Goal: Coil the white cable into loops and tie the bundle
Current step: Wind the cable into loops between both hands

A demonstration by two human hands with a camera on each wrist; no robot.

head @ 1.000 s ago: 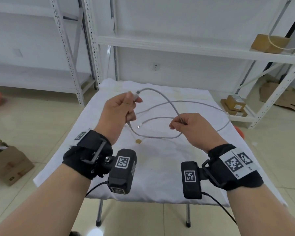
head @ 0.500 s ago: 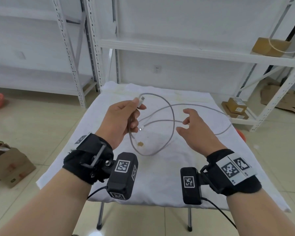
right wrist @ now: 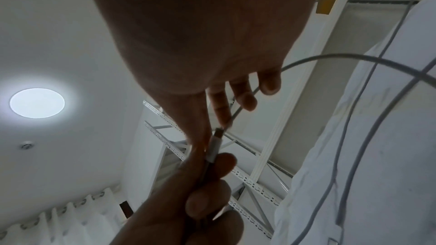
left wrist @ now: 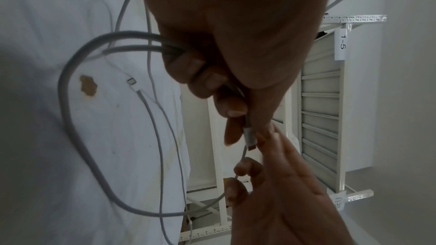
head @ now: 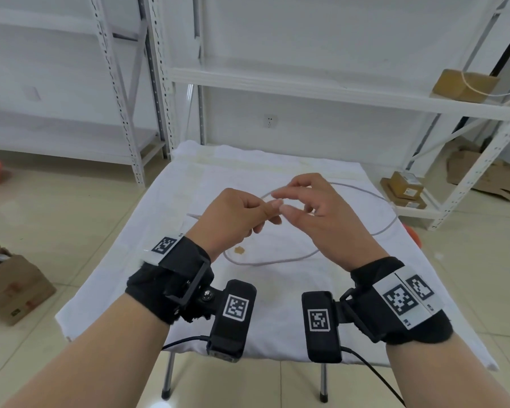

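Two hands meet above the counter (head: 124,278) in the head view: the left hand (head: 230,222) is curled around gathered strands of the white cable (head: 277,260), the right hand (head: 321,219) brings fingertips to it, and slack lies in a wide loop on the cloth. Left wrist view: the left grip is closed on two strands and on the connector (left wrist: 249,136), beside a brown stain (left wrist: 88,85). Right wrist view: right fingers (right wrist: 220,103) pinch the cable just past the plug. Loosely held loops could slip free or tangle if the slack snags on the cloth.
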